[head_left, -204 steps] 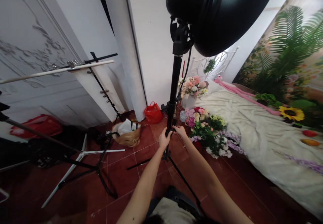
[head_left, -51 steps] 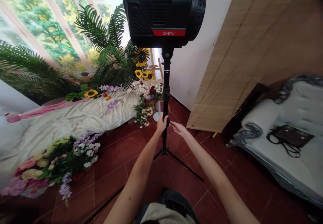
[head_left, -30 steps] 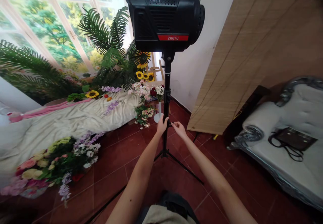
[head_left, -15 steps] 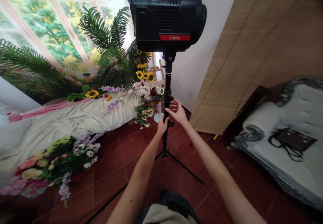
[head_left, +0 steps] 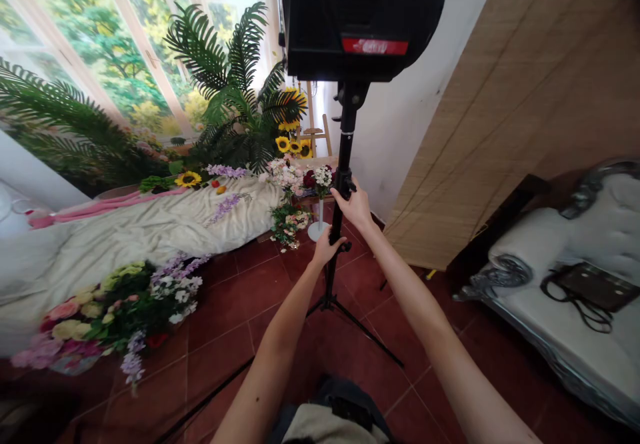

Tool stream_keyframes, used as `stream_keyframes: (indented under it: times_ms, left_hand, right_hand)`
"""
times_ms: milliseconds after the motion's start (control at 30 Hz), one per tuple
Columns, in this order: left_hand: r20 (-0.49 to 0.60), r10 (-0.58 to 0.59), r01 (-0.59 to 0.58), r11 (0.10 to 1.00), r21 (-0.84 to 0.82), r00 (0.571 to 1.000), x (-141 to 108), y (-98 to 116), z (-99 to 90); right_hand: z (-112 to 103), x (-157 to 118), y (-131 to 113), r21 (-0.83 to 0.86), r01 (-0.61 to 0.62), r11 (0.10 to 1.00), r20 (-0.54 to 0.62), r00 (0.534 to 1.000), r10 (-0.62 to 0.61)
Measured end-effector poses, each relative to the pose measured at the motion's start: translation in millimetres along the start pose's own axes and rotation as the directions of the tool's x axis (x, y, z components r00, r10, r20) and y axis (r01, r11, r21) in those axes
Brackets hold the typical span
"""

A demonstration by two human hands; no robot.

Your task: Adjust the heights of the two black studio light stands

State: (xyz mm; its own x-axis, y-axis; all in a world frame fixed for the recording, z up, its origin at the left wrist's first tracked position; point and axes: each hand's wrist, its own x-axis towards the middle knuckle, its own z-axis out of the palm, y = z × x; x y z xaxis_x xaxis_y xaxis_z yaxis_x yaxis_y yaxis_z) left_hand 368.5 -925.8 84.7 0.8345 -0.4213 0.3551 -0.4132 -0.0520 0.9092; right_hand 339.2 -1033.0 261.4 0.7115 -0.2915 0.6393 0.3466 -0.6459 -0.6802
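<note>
My left hand [head_left: 327, 248] wraps the black stand [head_left: 337, 218] beside its lower knob [head_left: 346, 247], my right hand [head_left: 358, 206] curls about the collar [head_left: 343, 181] above, and with tripod legs [head_left: 369, 334] on the tiled floor [head_left: 225, 301] and a bulky lamp [head_left: 360, 24] atop, I judge a firm, steady two-handed hold wisest.

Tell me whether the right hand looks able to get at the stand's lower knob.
Probably yes: the lower knob juts out below the right hand, with mostly open space between them. The left hand grips the pole beside it, its thumb close to the knob, which might crowd access.
</note>
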Motion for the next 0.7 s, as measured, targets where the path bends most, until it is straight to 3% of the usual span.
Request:
stream_keyframes:
  times_ms: [200,467,700]
  left_hand:
    - [-0.013,-0.003,0.002,1.0,-0.03,1.0,3,-9,1.0]
    - [0.008,0.019,-0.019,0.999,-0.043,1.0,3,-17,1.0]
    - [0.004,0.037,-0.037,0.999,-0.034,0.999,5,-26,2.7]
  right_hand:
    - [0,2,-4,-0.018,0.025,1.0,-0.018,1.0,-0.025]
    - [20,-47,26,0.006,-0.079,0.997,-0.006,0.997,0.079]
    - [33,-69,48,0.04,-0.129,0.991,0.008,0.992,0.129]
